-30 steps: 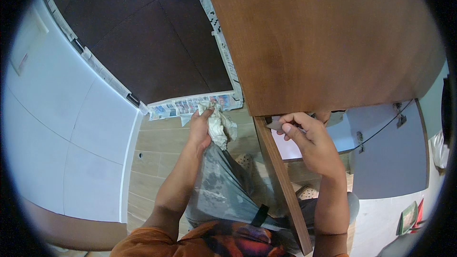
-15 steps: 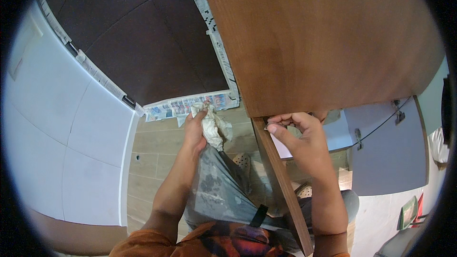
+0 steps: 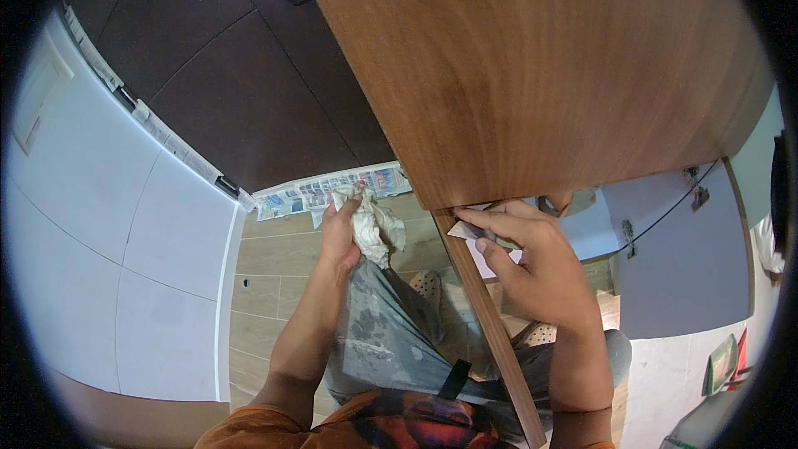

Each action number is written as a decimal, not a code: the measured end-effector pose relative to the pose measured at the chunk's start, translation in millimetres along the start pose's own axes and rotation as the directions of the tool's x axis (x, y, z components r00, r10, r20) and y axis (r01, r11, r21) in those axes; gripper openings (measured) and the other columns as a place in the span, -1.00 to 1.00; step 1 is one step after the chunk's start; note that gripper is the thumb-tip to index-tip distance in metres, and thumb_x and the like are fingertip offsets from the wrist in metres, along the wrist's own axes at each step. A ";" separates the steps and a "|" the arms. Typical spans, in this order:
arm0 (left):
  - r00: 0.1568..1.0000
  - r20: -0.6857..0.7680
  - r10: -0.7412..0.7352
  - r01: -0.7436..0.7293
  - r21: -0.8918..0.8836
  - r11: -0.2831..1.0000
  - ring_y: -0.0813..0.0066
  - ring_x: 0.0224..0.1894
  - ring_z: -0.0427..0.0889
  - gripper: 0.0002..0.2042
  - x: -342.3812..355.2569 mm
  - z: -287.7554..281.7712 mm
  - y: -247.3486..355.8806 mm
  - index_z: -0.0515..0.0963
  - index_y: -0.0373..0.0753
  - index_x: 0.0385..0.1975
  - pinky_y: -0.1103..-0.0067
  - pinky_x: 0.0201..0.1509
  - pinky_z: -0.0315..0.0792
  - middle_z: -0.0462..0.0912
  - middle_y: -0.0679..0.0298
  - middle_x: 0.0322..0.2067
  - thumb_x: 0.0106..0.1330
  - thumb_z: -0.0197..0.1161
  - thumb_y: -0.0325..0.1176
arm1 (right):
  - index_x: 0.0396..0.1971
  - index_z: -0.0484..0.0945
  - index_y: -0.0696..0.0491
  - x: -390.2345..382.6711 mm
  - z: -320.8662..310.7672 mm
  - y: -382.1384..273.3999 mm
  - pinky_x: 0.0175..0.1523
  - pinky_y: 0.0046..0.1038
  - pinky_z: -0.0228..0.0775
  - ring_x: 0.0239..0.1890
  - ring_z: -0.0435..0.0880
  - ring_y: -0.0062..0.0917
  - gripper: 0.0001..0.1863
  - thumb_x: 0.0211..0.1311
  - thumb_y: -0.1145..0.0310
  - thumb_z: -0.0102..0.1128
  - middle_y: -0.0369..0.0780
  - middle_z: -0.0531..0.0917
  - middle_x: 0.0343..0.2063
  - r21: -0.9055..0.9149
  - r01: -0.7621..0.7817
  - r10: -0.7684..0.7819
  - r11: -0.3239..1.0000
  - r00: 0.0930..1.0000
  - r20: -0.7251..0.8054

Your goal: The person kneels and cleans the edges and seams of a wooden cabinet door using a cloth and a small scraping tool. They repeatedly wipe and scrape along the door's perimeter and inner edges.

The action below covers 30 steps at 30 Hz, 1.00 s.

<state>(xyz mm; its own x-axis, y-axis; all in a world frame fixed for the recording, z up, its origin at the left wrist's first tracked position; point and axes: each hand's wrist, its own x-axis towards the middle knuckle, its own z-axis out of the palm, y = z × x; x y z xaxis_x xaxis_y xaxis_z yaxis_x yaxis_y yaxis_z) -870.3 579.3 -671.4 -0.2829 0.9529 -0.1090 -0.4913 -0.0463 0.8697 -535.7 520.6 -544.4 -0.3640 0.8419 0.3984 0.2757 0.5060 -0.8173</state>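
Note:
My left hand (image 3: 336,237) grips a crumpled white cloth (image 3: 371,231) over my knee, beside the newspaper strip (image 3: 312,191). In my right hand (image 3: 540,274) is a small, flat grey piece (image 3: 465,233), pinched between fingers and thumb; my fingertips reach the top end of the narrow wooden board (image 3: 486,312), just below the large brown wood panel (image 3: 540,75). The board runs down toward my body between my legs. A skin-coloured shape under the panel's edge, behind my right hand, is too hidden to make out.
A dark tiled surface (image 3: 208,83) edged with taped paper lies upper left, beside a white panel (image 3: 83,258). An open cabinet door with hinges (image 3: 682,274) stands right, with green and red objects (image 3: 719,370) below it. My sandals (image 3: 426,287) rest on wood-look flooring (image 3: 262,291).
My right fingertips have moved left onto the board's top end, showing more of the grey piece. My left hand has drifted slightly left with the cloth. The view has shifted a little.

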 end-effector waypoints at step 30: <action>1.000 0.006 0.006 -0.006 0.031 0.999 0.31 -0.11 0.76 -0.79 5.5 -4.1 -3.5 0.60 -0.34 0.09 0.34 -0.01 0.69 0.74 0.16 -0.06 0.56 0.15 -0.54 | 0.09 0.84 -0.05 6.2 3.5 17.8 -0.15 -0.38 0.56 -0.24 0.74 -0.34 -0.50 0.24 0.74 0.25 -0.08 0.77 -0.21 -0.017 0.163 -0.163 0.986 0.987 0.001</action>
<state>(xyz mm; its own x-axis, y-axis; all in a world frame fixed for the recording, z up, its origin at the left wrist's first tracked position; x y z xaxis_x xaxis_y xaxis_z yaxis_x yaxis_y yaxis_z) -873.5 583.5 -677.1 -0.2805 0.9545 -0.1012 -0.4638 -0.0425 0.8849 -536.2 534.2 -557.8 -0.4050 0.7479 0.5260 0.2273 0.6396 -0.7343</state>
